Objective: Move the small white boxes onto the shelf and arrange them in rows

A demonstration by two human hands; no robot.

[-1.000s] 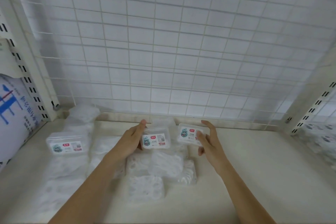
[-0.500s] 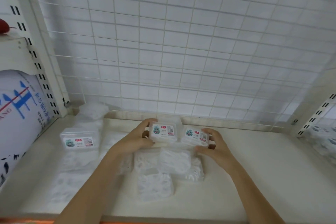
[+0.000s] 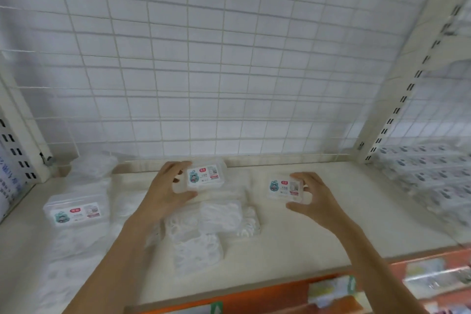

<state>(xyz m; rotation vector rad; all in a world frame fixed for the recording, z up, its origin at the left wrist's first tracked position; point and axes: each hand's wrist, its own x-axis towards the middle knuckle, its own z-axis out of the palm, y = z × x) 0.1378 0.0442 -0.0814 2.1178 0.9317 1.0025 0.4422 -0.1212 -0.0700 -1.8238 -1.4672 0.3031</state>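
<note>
My left hand [image 3: 165,191] grips a small white box [image 3: 205,175] with a teal and red label, held on top of other boxes near the back of the cream shelf [image 3: 305,232]. My right hand [image 3: 312,196] holds a second labelled box [image 3: 284,187] by its right end, out to the right of the pile and low over the shelf. A third labelled box [image 3: 76,213] sits on a stack at the left. Several clear boxes [image 3: 204,227] lie flat in the middle, between my forearms.
A white wire grid [image 3: 204,71] closes the back of the shelf. Slotted uprights stand at the left [image 3: 17,150] and right [image 3: 397,109]. Rows of similar boxes [image 3: 428,176] fill the neighbouring bay on the right. An orange strip [image 3: 254,296] edges the shelf front.
My right hand has carried its box to the right, away from the box in my left hand. The left hand stays on its box. The camera has turned right.
</note>
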